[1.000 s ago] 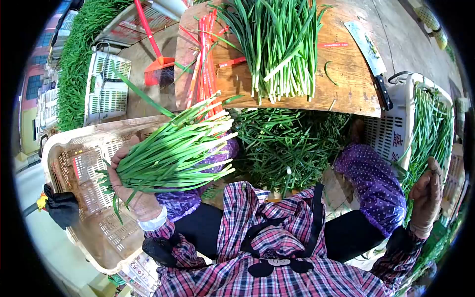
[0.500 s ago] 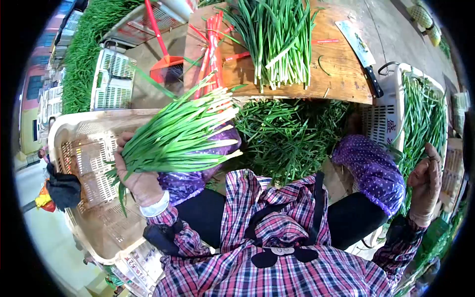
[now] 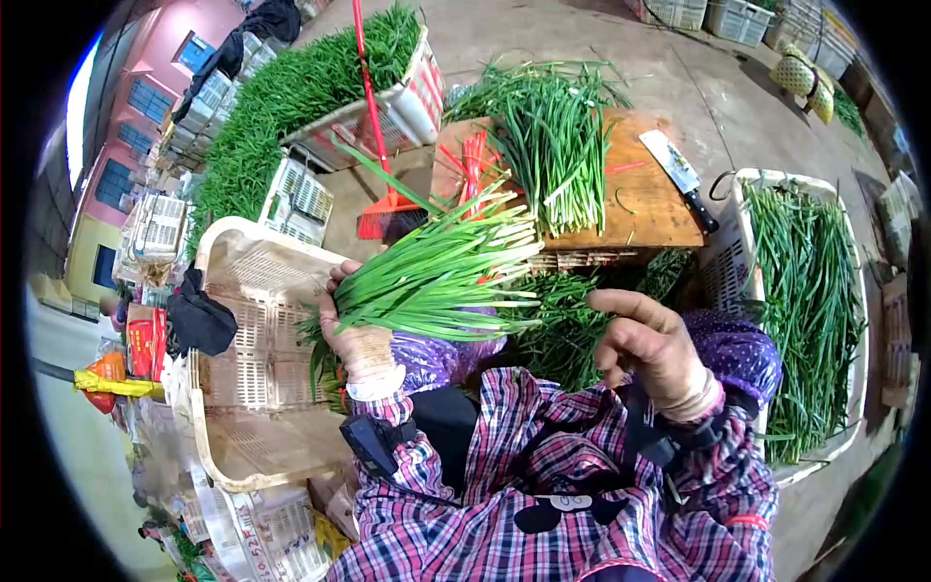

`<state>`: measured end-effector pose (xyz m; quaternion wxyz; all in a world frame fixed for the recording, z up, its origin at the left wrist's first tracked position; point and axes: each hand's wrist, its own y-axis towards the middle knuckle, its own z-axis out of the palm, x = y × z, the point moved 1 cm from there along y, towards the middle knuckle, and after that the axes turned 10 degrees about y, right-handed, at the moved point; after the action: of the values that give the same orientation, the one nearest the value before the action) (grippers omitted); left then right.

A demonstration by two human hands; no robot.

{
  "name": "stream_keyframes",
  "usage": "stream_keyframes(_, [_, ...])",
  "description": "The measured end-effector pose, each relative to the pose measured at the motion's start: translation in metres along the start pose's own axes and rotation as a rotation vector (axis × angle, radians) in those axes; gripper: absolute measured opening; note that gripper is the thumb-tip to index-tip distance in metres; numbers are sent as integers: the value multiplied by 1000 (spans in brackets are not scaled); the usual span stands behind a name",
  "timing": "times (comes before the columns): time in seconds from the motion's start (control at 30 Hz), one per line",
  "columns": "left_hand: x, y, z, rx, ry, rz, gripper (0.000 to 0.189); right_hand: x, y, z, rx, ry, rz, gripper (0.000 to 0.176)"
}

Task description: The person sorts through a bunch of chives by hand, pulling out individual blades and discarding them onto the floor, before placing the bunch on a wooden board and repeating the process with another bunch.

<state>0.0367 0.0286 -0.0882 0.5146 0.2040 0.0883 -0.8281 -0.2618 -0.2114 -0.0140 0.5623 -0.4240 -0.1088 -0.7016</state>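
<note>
My left hand (image 3: 359, 344) is closed around a bunch of garlic chives (image 3: 441, 267), gripping its green leaf part, with the pale cut ends fanned out to the right. My right hand (image 3: 650, 344) is raised in front of my body, fingers apart and slightly bent, holding nothing. It is a short way right of the pale stem ends. Ahead, a larger pile of chives (image 3: 558, 145) lies on the wooden board (image 3: 655, 199). A cleaver (image 3: 679, 179) with a black handle rests at the board's right side, and red ties (image 3: 472, 167) lie at its left.
An off-white plastic crate (image 3: 233, 427) stands at my left. Another crate (image 3: 858, 320), filled with greens, is at my right. Loose leaves (image 3: 562, 310) lie below the board. A red dustpan (image 3: 388, 209) stands ahead on the left, near a large heap of greens (image 3: 281, 126).
My right hand has come from the far right toward the middle. The view has shifted, and my left hand still holds the bunch.
</note>
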Motion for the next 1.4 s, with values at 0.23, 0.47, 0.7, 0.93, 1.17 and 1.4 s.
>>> stream_keyframes(0.23, [15, -10, 41, 131, -30, 2, 26, -34, 44, 34, 12, 189, -99, 44])
stream_keyframes(0.47, [32, -20, 64, -82, -112, -62, 29, -43, 74, 36, -6, 256, -34, 20])
stream_keyframes(0.7, [38, -17, 69, -217, -128, -133, 25, -58, 96, 25, 60, 318, 12, 19])
stream_keyframes(0.93, [39, -2, 60, -15, -4, -62, 31, -57, 90, 26, 129, 414, 4, 24])
stream_keyframes(1.17, [41, -1, 80, 95, 293, -42, 30, -54, 81, 20, 250, 297, -16, 21])
stream_keyframes(1.4, [40, 20, 91, 170, 334, 29, 26, -62, 65, -13, 460, 112, 129, 16])
